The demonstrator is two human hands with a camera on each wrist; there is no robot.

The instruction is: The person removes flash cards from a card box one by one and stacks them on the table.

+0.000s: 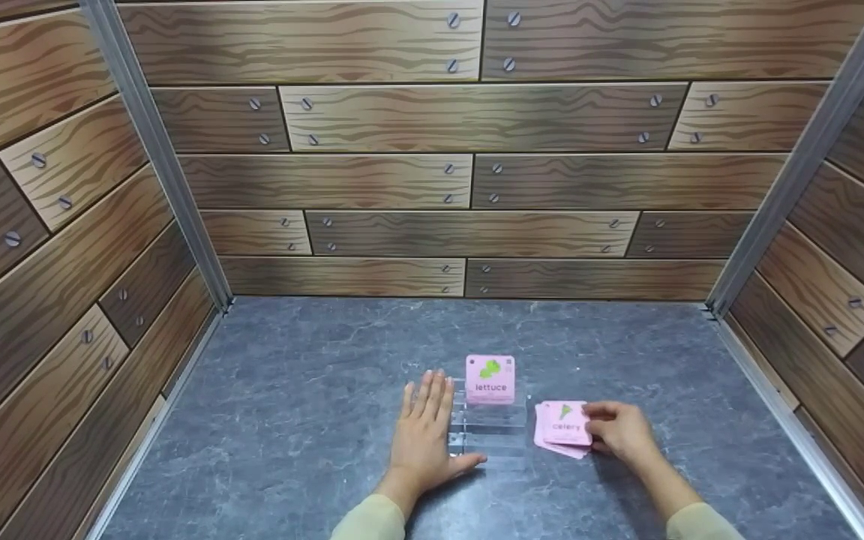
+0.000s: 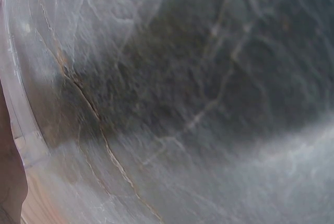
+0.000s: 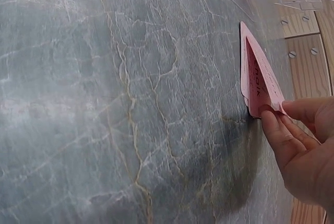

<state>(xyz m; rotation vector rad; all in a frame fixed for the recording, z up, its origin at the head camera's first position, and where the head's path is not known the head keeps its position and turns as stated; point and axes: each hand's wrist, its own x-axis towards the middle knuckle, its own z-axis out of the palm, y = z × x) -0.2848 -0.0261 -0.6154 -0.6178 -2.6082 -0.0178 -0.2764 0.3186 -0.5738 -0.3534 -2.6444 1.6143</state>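
Note:
My right hand [image 1: 623, 431] pinches the right edge of a pink card labelled "celery" [image 1: 567, 422]. In the right wrist view that celery card [image 3: 267, 72] tilts up, its held edge raised off the pink cards [image 3: 243, 72] stacked below. Left of the stack stands a clear plastic rack [image 1: 496, 441] with stepped tiers. A pink "lettuce" card [image 1: 490, 380] is propped upright on its back tier. Along the rack's left side lies my left hand [image 1: 423, 435], fingers straight, thumb stretched across the front. The left wrist view catches only a strip of the clear rack [image 2: 28, 125] and hand.
A grey marbled tabletop [image 1: 312, 375] lies under everything. Wood-plank-patterned walls [image 1: 387, 180] close off the back and both sides, with metal corner posts [image 1: 169, 165] between them.

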